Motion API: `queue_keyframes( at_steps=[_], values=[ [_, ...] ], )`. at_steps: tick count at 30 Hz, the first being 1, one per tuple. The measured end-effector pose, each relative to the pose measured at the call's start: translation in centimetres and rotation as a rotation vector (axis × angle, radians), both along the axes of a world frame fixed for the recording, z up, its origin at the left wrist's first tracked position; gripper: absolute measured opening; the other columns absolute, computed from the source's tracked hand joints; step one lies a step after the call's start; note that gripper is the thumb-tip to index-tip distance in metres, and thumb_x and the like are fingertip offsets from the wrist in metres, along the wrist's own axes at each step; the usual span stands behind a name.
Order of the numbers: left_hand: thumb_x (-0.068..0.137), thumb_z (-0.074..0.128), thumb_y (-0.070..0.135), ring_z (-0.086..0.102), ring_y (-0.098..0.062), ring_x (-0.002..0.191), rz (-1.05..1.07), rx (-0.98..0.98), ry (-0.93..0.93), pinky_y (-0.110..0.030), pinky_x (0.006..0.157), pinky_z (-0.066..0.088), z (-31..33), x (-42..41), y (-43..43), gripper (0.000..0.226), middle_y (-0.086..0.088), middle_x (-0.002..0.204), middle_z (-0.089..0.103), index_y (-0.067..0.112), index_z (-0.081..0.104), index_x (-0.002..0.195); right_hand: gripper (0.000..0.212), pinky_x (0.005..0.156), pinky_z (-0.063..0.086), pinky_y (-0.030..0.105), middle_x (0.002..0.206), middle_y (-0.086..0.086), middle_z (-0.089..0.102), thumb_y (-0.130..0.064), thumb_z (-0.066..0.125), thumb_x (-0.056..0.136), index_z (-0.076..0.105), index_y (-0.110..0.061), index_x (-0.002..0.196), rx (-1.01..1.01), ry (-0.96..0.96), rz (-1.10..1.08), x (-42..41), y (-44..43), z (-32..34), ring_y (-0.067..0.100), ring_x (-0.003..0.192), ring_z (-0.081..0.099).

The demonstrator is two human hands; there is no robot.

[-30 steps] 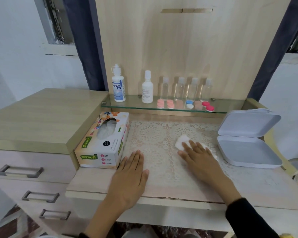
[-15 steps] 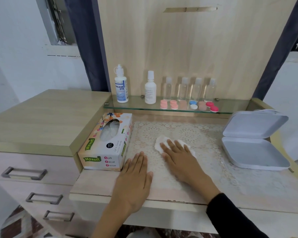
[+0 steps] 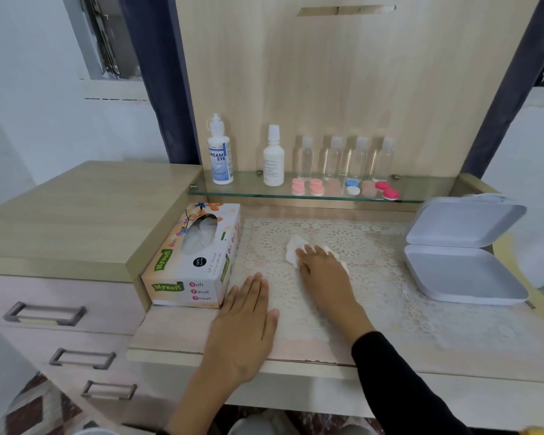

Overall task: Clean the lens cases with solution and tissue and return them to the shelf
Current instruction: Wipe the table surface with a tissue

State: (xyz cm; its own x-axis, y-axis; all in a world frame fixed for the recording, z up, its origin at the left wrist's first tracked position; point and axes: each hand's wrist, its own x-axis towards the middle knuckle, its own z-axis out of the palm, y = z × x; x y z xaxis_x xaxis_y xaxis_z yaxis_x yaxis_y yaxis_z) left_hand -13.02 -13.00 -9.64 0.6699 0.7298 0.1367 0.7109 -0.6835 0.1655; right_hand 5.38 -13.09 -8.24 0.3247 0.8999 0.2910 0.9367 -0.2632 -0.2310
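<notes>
Your left hand (image 3: 245, 321) lies flat with the palm down. Its fingers are straight and close together, and they point away from you. The thumb sticks out a little to the right. It holds nothing. Your left forearm (image 3: 195, 400) is bare and comes up from the bottom. Your right hand (image 3: 322, 274) is a bit farther forward, near the left one but not touching it. It is palm down too. Its stretched fingers press on a crumpled white paper tissue (image 3: 292, 251), which peeks out past the fingertips. Your right arm wears a long black sleeve (image 3: 399, 378) and comes in from the lower right.
</notes>
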Motion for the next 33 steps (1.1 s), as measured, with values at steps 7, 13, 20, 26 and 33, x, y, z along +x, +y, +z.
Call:
queue_keyframes(
  at_steps=[7,13,20,26,33],
  values=[
    [0.071,-0.026,0.05,-0.018,-0.005,0.142,0.003,0.002,-0.005,-0.027,0.114,-0.015,0.1,0.1,-0.1,0.086,0.003,0.157,-0.017,0.016,-0.012,0.148,0.045,0.118,0.006,0.031,0.159,-0.001,0.019,-0.022,0.024,0.105,0.026,-0.017,0.15,-0.111,-0.013,0.126,-2.2,-4.3,-0.5,0.015,0.147,0.012],
    [0.071,-0.026,0.05,-0.019,-0.005,0.142,0.001,-0.001,-0.011,-0.027,0.115,-0.014,0.0,0.0,-0.1,0.085,0.003,0.157,-0.017,0.016,-0.013,0.148,0.046,0.118,0.005,0.031,0.159,0.0,0.02,-0.017,0.024,0.105,0.025,-0.016,0.151,-0.108,-0.006,0.096,-2.7,-4.3,-0.6,0.016,0.147,0.012],
    [0.072,-0.026,0.05,-0.018,-0.005,0.142,0.003,0.003,-0.018,-0.026,0.114,-0.016,0.0,0.0,0.0,0.084,0.003,0.157,-0.017,0.016,-0.013,0.148,0.044,0.116,0.012,0.033,0.155,0.001,0.028,-0.019,0.026,0.104,0.033,-0.016,0.147,-0.131,0.001,0.048,-2.4,-1.1,0.5,0.019,0.145,0.019],
    [0.072,-0.026,0.05,-0.018,-0.005,0.142,0.007,0.018,-0.015,-0.027,0.115,-0.015,-0.2,0.0,0.0,0.084,0.003,0.157,-0.016,0.016,-0.012,0.148,0.044,0.117,0.01,0.032,0.156,-0.002,0.026,-0.02,0.024,0.105,0.033,-0.016,0.147,-0.091,0.019,0.075,-3.4,-3.9,-0.1,0.017,0.146,0.017],
    [0.076,-0.022,0.052,-0.01,-0.007,0.144,0.017,0.033,-0.032,-0.026,0.116,-0.011,-0.2,-0.1,0.0,0.085,0.003,0.157,-0.01,0.015,-0.004,0.15,0.044,0.09,0.052,0.037,0.117,0.001,0.069,-0.024,0.035,0.087,0.071,-0.016,0.111,-0.013,-0.068,0.026,-5.5,-9.1,-1.9,0.02,0.11,0.065]
  ],
)
